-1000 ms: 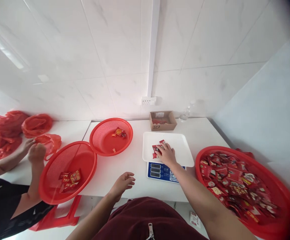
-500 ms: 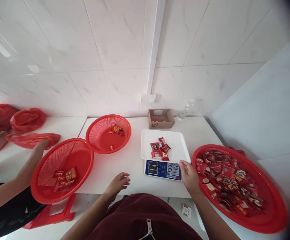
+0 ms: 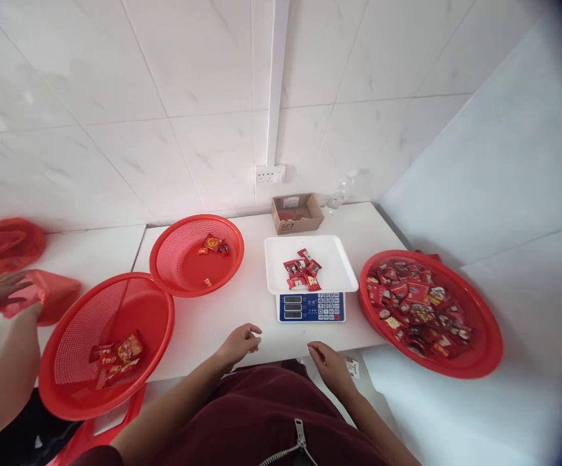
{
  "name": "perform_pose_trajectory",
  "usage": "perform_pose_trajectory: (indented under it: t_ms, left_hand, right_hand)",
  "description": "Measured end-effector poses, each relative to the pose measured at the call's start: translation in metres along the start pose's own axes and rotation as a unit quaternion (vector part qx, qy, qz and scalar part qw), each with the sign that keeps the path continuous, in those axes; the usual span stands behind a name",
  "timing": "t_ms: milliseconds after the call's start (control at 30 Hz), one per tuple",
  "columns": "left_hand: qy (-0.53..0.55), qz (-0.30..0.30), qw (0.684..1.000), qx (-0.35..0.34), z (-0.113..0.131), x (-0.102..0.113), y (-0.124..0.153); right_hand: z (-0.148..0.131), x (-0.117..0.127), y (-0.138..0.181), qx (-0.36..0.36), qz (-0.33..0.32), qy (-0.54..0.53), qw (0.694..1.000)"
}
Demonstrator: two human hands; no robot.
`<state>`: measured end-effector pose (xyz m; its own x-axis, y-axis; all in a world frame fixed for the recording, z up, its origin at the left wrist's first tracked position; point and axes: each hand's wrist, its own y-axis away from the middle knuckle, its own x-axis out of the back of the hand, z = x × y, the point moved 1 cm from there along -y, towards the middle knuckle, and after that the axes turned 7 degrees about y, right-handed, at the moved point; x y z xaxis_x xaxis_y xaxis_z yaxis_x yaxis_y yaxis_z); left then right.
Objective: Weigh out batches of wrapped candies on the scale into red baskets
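My left hand (image 3: pixel 238 343) hangs over the table's front edge with its fingers loosely bent and nothing in them. At the same edge, further right, my right hand (image 3: pixel 329 366) is also without anything, its fingers relaxed. Just beyond both hands stands a blue digital scale (image 3: pixel 311 307) with a white tray (image 3: pixel 339 262) on top. On that tray lies a small heap of red wrapped candies (image 3: pixel 304 270). To the right, a wide red basin (image 3: pixel 484 353) holds a big pile of red candy packets (image 3: pixel 419 304).
Two red mesh baskets, a near one (image 3: pixel 72 343) and a far one (image 3: pixel 174 249), hold a few packets. A co-worker's hands (image 3: pixel 11 294) handle a red plastic bag (image 3: pixel 60 294) at left. By the wall are a cardboard box (image 3: pixel 300 224) and a clear bottle (image 3: pixel 337 197).
My right hand has left the tray's corner and come back to the table's front edge. My view has turned rightward. The co-worker's hands have come together at the red bag.
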<state>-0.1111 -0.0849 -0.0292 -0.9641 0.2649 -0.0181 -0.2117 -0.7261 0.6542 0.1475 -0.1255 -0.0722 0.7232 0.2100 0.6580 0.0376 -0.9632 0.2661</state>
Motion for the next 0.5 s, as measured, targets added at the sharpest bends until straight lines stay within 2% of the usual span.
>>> perform_pose_trajectory:
  t_ms: [167,267,400,500]
  left_hand:
    - [-0.062,-0.025,0.998,0.006,-0.008,0.009,-0.005]
    - [-0.080,-0.034,0.996,0.012,-0.010,0.015,-0.008]
    - [-0.083,-0.053,0.995,0.009,-0.009,0.017,-0.009]
    - [-0.069,-0.061,0.996,0.014,-0.011,0.018,-0.010]
  right_hand:
    - [0.015,-0.014,0.018,-0.074,0.056,-0.016,0.996]
    - [0.014,-0.026,0.032,-0.105,0.061,-0.027,0.992]
    - [0.003,-0.037,0.041,-0.106,0.046,-0.025,0.993]
    - [-0.005,-0.037,0.039,-0.092,0.043,-0.015,0.995]
